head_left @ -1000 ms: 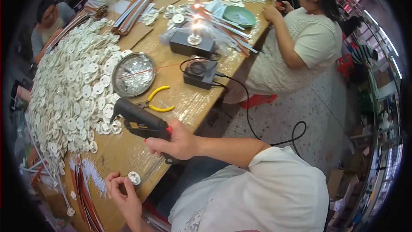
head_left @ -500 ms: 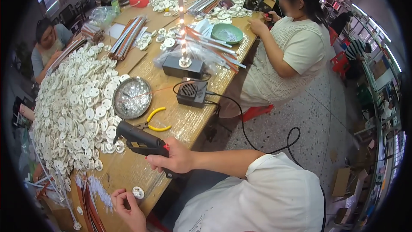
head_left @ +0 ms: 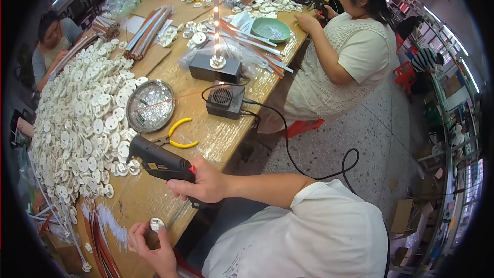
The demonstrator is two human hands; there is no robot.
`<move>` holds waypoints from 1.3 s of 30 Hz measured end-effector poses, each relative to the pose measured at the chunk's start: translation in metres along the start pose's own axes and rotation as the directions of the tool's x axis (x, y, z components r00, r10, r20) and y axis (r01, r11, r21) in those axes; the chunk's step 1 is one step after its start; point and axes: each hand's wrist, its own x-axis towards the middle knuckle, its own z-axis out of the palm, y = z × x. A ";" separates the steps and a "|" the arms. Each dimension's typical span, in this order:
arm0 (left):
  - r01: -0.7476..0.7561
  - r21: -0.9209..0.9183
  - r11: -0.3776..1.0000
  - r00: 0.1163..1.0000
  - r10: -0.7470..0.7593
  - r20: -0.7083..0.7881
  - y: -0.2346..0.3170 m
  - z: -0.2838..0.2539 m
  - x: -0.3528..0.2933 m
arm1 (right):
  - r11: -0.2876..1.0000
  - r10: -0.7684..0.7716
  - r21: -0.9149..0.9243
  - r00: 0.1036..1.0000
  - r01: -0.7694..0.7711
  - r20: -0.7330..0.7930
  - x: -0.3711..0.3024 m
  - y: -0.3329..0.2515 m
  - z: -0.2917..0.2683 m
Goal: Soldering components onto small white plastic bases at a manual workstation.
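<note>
A small white round part [head_left: 157, 224] with some detail on its face is at the near table edge. My left hand [head_left: 154, 247] is closed on it, the thumb over its lower rim and the fingers at its left. In my right hand [head_left: 205, 180] is a black pistol-shaped tool [head_left: 162, 162] with a red trigger, its narrow hooked nose toward the left. The fingers wrap round its grip. Yellow-handled pliers [head_left: 180, 134] lie just beyond the tool, by a round metal dish [head_left: 151, 105] with shiny bits in it.
A big heap of white round parts [head_left: 85, 128] fills the left. Brown and white strips [head_left: 100, 244] lie near my left hand. Beyond the dish stand a black fan box [head_left: 225, 102] with a cable and a lit LED strip [head_left: 216, 20]. Co-workers [head_left: 339, 62] sit right and far left.
My left thumb has come over the white round part, which lay beside the hand before. The whole view has shifted slightly; the right hand keeps its hold on the tool.
</note>
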 end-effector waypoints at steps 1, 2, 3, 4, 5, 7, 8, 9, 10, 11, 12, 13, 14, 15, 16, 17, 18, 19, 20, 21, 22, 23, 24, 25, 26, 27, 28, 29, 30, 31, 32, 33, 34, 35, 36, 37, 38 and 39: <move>-0.103 0.238 0.966 0.994 0.109 -0.013 0.003 0.000 -0.003 | 1.000 -0.006 -0.007 1.000 0.007 0.003 0.002 0.000 0.001; -0.099 0.235 0.967 0.995 0.102 -0.002 0.001 0.001 -0.004 | 1.000 -0.017 -0.016 1.000 0.017 0.003 0.003 0.000 0.002; -0.110 0.239 0.965 0.993 0.116 -0.011 -0.002 0.003 -0.004 | 1.000 -0.006 -0.013 1.000 0.006 -0.002 0.003 0.002 0.003; -0.121 0.242 0.963 0.991 0.130 -0.019 -0.003 0.003 -0.004 | 0.998 -0.069 -0.004 0.997 0.069 -0.036 0.002 0.004 0.005; -0.117 0.242 0.963 0.992 0.124 -0.015 -0.003 0.003 -0.004 | 0.991 -0.134 0.002 0.989 0.134 -0.066 0.004 0.005 0.006; -0.134 0.230 0.964 0.991 0.136 0.011 -0.003 0.001 -0.001 | 0.992 -0.122 0.012 0.991 0.123 -0.063 0.005 0.003 0.006; -0.132 0.230 0.964 0.991 0.132 0.014 -0.003 0.001 -0.002 | 0.993 -0.116 0.020 0.992 0.117 -0.058 0.004 0.003 0.006; -0.132 0.221 0.966 0.991 0.131 0.021 -0.003 0.000 -0.002 | 0.993 -0.113 0.021 0.992 0.114 -0.059 0.004 0.004 0.006; -0.133 0.212 0.968 0.991 0.130 0.028 -0.003 0.000 -0.002 | 0.993 -0.119 0.014 0.991 0.120 -0.060 0.004 0.004 0.006; -0.132 0.212 0.968 0.991 0.129 0.029 -0.003 0.000 -0.003 | 0.992 -0.125 0.007 0.990 0.126 -0.060 0.004 0.005 0.007; -0.124 0.214 0.969 0.992 0.124 0.016 -0.002 0.001 -0.004 | 0.992 -0.124 0.007 0.990 0.125 -0.061 0.004 0.005 0.007; -0.116 0.215 0.970 0.993 0.119 0.002 -0.002 0.001 -0.004 | 0.991 -0.134 -0.001 0.989 0.134 -0.056 0.005 0.005 0.006; -0.117 0.214 0.970 0.993 0.118 0.005 -0.002 0.001 -0.004 | 0.990 -0.142 -0.010 0.988 0.142 -0.052 0.004 0.005 0.006; -0.144 0.233 0.962 0.989 0.143 0.022 -0.002 0.000 -0.003 | 0.990 -0.141 -0.010 0.988 0.141 -0.055 0.004 0.005 0.005; -0.173 0.250 0.953 0.985 0.168 0.039 -0.002 0.000 -0.003 | 0.989 -0.146 -0.007 0.988 0.146 -0.054 0.004 0.004 0.005; -0.172 0.249 0.953 0.985 0.168 0.040 -0.002 0.001 -0.003 | 0.989 -0.150 -0.004 0.987 0.150 -0.051 0.003 0.003 0.004; -0.179 0.260 0.949 0.984 0.176 0.032 -0.003 0.002 -0.003 | 0.989 -0.150 -0.005 0.987 0.149 -0.052 0.002 0.003 0.003; -0.185 0.272 0.944 0.982 0.185 0.025 -0.002 0.003 -0.003 | 0.994 -0.108 -0.013 0.994 0.108 -0.019 0.001 0.003 0.000; -0.186 0.271 0.944 0.982 0.186 0.026 -0.002 0.003 -0.003 | 0.998 -0.066 -0.020 0.998 0.067 0.014 0.001 0.003 -0.001; -0.173 0.264 0.949 0.984 0.176 0.013 -0.001 0.004 -0.003 | 0.998 -0.066 -0.021 0.998 0.066 0.013 0.001 0.002 -0.001; -0.158 0.257 0.953 0.987 0.164 -0.001 -0.001 0.004 -0.002 | 0.999 -0.034 -0.010 0.999 0.034 0.008 0.002 0.001 0.000; -0.151 0.260 0.954 0.988 0.157 0.000 -0.004 0.004 -0.003 | 1.000 0.003 0.004 1.000 -0.003 0.007 0.002 0.000 0.001; -0.167 0.276 0.947 0.985 0.174 -0.003 -0.008 0.004 -0.004 | 1.000 0.011 0.009 1.000 -0.011 0.015 0.002 0.000 0.002; -0.177 0.296 0.939 0.982 0.187 -0.007 -0.012 0.004 -0.006 | 0.999 0.024 0.031 1.000 -0.023 -0.009 0.004 0.000 0.002; -0.142 0.315 0.938 0.988 0.153 -0.010 -0.012 0.004 -0.007 | 0.997 0.050 0.062 0.999 -0.049 -0.017 0.005 0.000 0.005; -0.168 0.287 0.943 0.983 0.180 -0.017 -0.009 0.006 -0.003 | 0.998 0.057 0.034 0.998 -0.056 -0.027 0.005 -0.010 0.005; -0.144 0.307 0.941 0.986 0.164 -0.040 -0.004 -0.003 -0.006 | 0.993 0.101 -0.062 0.995 -0.102 -0.024 0.007 -0.007 0.008; -0.144 0.283 0.948 0.986 0.161 -0.038 0.002 -0.002 -0.003 | 0.996 0.084 -0.035 0.994 -0.086 -0.066 0.002 -0.006 0.008; -0.138 0.263 0.955 0.987 0.153 -0.038 0.006 0.002 0.003 | 0.992 0.088 -0.085 0.991 -0.096 -0.100 -0.004 -0.006 0.004; -0.139 0.221 0.965 0.988 0.151 -0.041 0.007 0.003 0.007 | 0.999 0.035 -0.009 0.995 -0.035 -0.090 -0.009 0.005 -0.003; -0.140 0.178 0.974 0.987 0.151 -0.047 0.006 0.005 0.009 | 0.997 0.077 -0.011 0.984 -0.079 -0.164 -0.010 -0.004 -0.002; -0.127 0.176 0.976 0.988 0.140 -0.060 0.005 0.003 0.009 | 0.994 0.084 -0.039 0.962 -0.097 -0.261 -0.006 -0.015 0.008; -0.126 0.161 0.979 0.988 0.139 -0.072 0.001 0.002 0.006 | 0.993 0.090 -0.046 0.957 -0.107 -0.275 -0.005 -0.010 0.007; -0.128 0.157 0.979 0.985 0.144 -0.094 0.000 0.001 0.005 | 0.992 0.077 -0.078 0.960 -0.101 -0.267 -0.004 -0.014 0.010; -0.147 0.141 0.979 0.979 0.164 -0.118 -0.003 0.002 0.004 | 0.995 0.050 -0.067 0.966 -0.069 -0.255 -0.002 -0.013 0.010; -0.105 0.165 0.981 0.984 0.127 -0.125 -0.004 0.001 -0.002 | 0.993 0.043 -0.097 0.962 -0.072 -0.270 -0.005 -0.011 0.009; -0.126 0.146 0.981 0.981 0.146 -0.131 -0.006 0.004 -0.002 | 0.992 0.033 -0.113 0.971 -0.061 -0.239 -0.004 -0.011 0.007; -0.152 0.123 0.981 0.977 0.168 -0.134 -0.008 0.005 -0.003 | 0.990 0.020 -0.130 0.977 -0.049 -0.212 -0.003 -0.011 0.005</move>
